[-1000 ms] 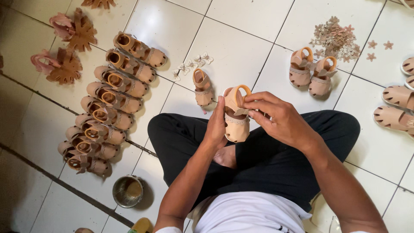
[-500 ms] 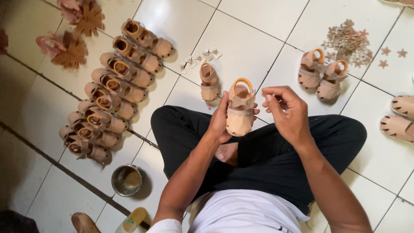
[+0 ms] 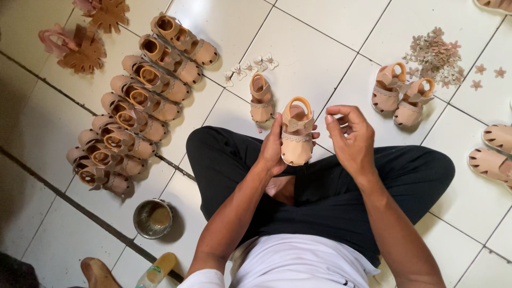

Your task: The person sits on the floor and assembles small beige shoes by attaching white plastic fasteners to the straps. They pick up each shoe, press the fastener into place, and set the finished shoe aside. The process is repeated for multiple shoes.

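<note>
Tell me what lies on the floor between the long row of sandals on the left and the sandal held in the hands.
In the head view, a single tan sandal lies on the tile between the row of sandals and the held sandal, with small pale butterfly cutouts above it.

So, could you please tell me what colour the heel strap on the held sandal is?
Orange, on the beige child's sandal in the left hand; head view.

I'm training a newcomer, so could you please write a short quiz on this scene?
1. Which hand holds the sandal?
2. True or false: the metal bowl sits by the flower cutouts.
3. Where is the sandal row: A, on the person's left; B, on their right?

Key
1. The left hand; the right hand is beside it, apart.
2. False: they lie on opposite sides.
3. A.
</note>
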Tool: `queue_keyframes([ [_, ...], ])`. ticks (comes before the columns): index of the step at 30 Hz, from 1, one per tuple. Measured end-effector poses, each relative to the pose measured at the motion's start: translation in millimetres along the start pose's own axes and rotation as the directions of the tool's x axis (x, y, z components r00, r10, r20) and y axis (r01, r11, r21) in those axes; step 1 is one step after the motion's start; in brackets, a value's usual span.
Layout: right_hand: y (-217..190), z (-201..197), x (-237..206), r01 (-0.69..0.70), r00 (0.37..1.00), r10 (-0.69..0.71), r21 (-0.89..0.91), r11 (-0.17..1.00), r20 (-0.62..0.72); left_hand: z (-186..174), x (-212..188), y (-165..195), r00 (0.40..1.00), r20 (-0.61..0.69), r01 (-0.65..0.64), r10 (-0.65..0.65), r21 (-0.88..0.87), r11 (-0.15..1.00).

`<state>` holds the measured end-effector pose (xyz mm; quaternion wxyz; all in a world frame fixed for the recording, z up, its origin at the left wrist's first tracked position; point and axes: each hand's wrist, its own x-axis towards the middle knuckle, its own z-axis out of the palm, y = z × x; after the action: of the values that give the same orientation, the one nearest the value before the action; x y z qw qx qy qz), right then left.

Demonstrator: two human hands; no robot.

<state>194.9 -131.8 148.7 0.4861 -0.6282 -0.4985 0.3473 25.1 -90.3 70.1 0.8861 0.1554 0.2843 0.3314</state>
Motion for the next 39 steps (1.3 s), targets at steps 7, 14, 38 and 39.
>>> queue_keyframes([
  [7, 8.8, -1.8, 8.5, 0.323, 0.913, -0.173, -0.398, 0.859, 0.369, -29.1, 25.6, -32.0, 0.985, -0.163, 0.052, -0.048, 0.015, 0.999],
  [14, 53.8, -45.4, 73.1, 0.327, 0.941, -0.194, -0.589, 0.739, 0.279, -77.8, 36.1, 10.4, 0.802, -0.109, -0.012, 0.587, 0.98, 0.198],
  [38, 120.6, 139.4, 206.5, -0.113, 0.985, 0.163, -0.496, 0.861, 0.058, -69.1, 45.7, 47.5, 0.888, -0.127, 0.157, 0.443, 0.987, -0.032],
  [39, 122.2, 129.9, 199.2, -0.177, 0.971, 0.218, -0.317, 0.932, 0.099, -68.9, 44.2, 47.3, 0.889, -0.106, 0.137, 0.446, 0.99, -0.038],
])
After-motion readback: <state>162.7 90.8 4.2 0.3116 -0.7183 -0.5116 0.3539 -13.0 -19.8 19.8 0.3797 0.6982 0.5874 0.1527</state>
